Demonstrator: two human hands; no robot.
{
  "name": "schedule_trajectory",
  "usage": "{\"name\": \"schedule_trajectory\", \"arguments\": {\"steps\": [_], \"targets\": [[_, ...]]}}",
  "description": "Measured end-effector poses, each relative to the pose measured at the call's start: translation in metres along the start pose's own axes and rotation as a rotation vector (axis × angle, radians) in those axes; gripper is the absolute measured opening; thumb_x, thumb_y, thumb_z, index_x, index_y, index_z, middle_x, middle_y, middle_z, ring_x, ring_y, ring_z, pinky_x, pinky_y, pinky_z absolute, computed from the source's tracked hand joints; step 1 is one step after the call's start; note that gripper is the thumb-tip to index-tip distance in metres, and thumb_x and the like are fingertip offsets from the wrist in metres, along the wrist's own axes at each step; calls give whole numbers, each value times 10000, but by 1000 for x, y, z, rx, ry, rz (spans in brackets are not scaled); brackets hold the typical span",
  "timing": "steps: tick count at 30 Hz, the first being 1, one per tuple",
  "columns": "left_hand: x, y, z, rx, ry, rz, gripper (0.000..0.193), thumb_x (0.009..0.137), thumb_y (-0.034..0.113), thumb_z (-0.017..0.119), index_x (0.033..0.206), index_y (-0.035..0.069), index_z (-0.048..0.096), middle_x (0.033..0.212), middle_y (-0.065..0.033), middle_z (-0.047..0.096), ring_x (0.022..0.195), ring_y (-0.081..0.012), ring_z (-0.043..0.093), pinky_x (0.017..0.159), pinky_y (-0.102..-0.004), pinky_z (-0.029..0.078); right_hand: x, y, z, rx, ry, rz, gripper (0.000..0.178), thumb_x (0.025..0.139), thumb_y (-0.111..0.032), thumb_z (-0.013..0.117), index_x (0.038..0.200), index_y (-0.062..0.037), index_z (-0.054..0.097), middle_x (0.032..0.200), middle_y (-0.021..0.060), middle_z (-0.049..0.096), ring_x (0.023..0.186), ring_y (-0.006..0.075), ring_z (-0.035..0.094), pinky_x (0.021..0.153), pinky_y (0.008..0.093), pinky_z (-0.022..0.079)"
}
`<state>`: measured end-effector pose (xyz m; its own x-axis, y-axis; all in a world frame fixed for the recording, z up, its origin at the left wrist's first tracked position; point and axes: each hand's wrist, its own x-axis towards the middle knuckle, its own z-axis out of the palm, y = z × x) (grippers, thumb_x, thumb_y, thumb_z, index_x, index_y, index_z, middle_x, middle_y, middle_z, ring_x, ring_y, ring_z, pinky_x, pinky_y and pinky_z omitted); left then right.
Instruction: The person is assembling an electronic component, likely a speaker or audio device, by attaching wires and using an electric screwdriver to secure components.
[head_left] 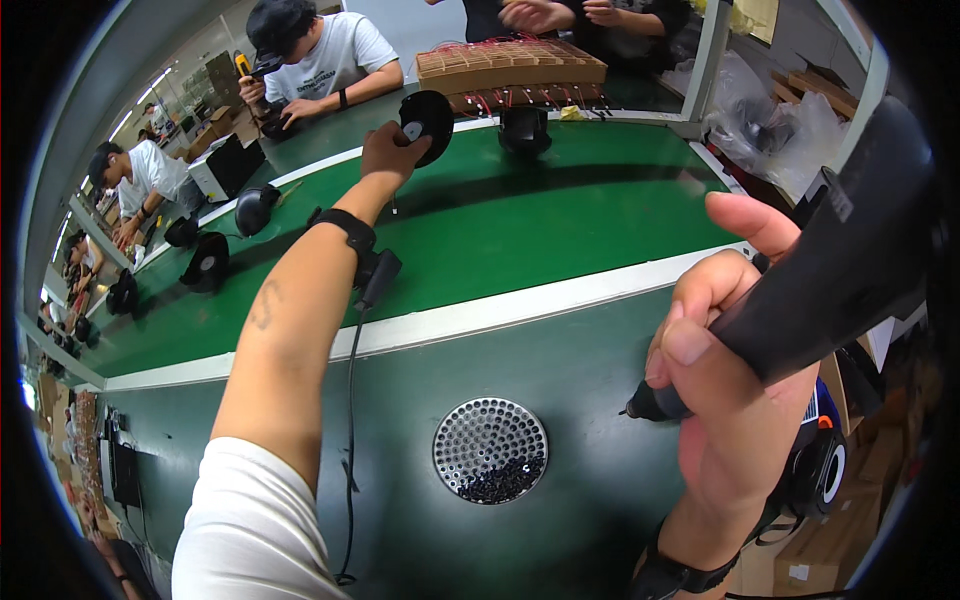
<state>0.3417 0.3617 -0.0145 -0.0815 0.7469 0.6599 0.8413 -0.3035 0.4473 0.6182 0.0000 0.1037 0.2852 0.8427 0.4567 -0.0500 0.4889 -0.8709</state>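
My left hand [388,155] reaches far over the green conveyor belt [520,235], its fingers closed on the edge of a black round shell [434,118] with a light disc at its centre. A short wire end hangs below that hand. At the right, close to me, my right hand [715,340] is wrapped round a black electric screwdriver [835,245]. The tool's thin bit points left and slightly down over the dark green bench [590,360]. Between my arms lies a round metal dish [488,428] with many small holes; black screws [505,482] are heaped in its near part.
More black shells, such as one [206,262] at the left and one [525,132] at the far side, sit on the belt. A white rail [540,300] divides belt and bench. A cable [350,440] runs down from my left wrist. Co-workers sit across, by a cardboard tray [510,68].
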Motion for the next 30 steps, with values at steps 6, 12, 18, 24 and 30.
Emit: {"name": "schedule_trajectory", "arguments": {"steps": [6, 12, 18, 24, 30], "targets": [[-65, 28, -124, -124, -374, -167, 410, 660, 309, 868, 717, 12, 592, 939, -159, 666, 866, -246, 629, 776, -353, 485, -9, 0, 21, -14, -28, -16, 671, 745, -61, 664, 1341, 57, 380, 805, 43, 546, 599, 102, 531, 551, 228, 455], [-178, 48, -248, -231, -508, 88, 335, 659, 136, 871, 753, 25, 569, 1255, -191, 605, 1144, -270, 570, 986, -363, 420, -23, 6, 37, 11, -42, -76, 591, 831, -104, 624, 1330, 47, 347, 899, 102, 549, 652, 136, 536, 625, 289, 464], [-268, 76, -328, -295, -676, 57, 389, 614, 38, 867, 844, 31, 553, 1258, -208, 594, 1135, -324, 597, 948, -387, 465, -47, 8, 62, -67, -182, -64, 549, 858, -116, 596, 1323, 46, 353, 897, 112, 548, 669, 148, 544, 641, 298, 476], [-293, 101, -340, -273, -713, 33, 467, 678, 22, 780, 1099, 19, 577, 1219, -229, 561, 1100, -357, 582, 911, -394, 477, -62, 35, 66, 30, -292, -149, 530, 879, -136, 544, 1340, 30, 341, 816, 97, 535, 661, 156, 541, 639, 295, 482], [-301, 104, -327, -354, -641, -34, 361, 747, 1, 684, 1106, -24, 648, 1183, -202, 560, 1062, -314, 589, 907, -364, 475, -71, 56, 56, 141, -333, -86, 549, 848, -149, 529, 1330, 18, 324, 711, 70, 492, 570, 143, 488, 575, 300, 470]]}}
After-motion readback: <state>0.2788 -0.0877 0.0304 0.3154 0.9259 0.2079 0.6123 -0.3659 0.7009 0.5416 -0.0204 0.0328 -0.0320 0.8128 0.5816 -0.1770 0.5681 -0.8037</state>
